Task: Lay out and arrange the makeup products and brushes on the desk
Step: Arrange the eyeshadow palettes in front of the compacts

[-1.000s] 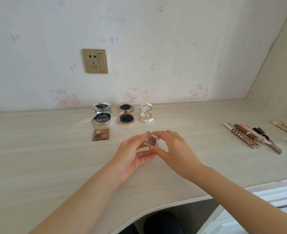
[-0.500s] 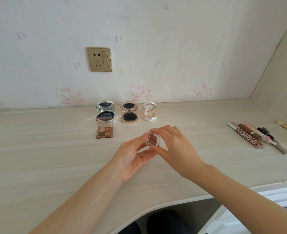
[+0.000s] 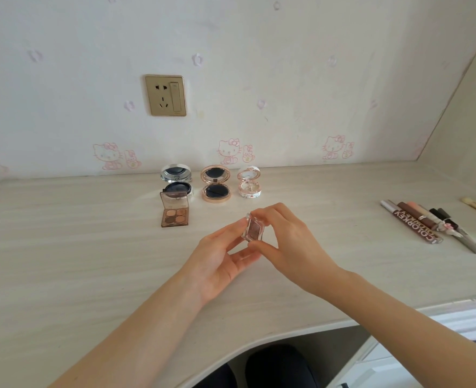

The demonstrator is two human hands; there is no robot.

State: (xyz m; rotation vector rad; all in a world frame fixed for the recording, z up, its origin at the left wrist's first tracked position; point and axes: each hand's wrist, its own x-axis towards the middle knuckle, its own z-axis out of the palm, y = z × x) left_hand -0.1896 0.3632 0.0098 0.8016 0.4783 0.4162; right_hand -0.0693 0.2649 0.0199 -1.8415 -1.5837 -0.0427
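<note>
The left hand (image 3: 220,256) and right hand (image 3: 284,242) pinch a small clear square eyeshadow case (image 3: 255,227). The next move is likely setting it down just beyond them.

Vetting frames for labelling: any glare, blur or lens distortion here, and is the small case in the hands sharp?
Head view: soft, even light, faint shadows under the left hand and right hand. Head view: the wide-angle lens tilts the right wall corner inward. Head view: the clear eyeshadow case they pinch is sharp, no blown glare; the COLORKEY tube print reads clearly.
</note>
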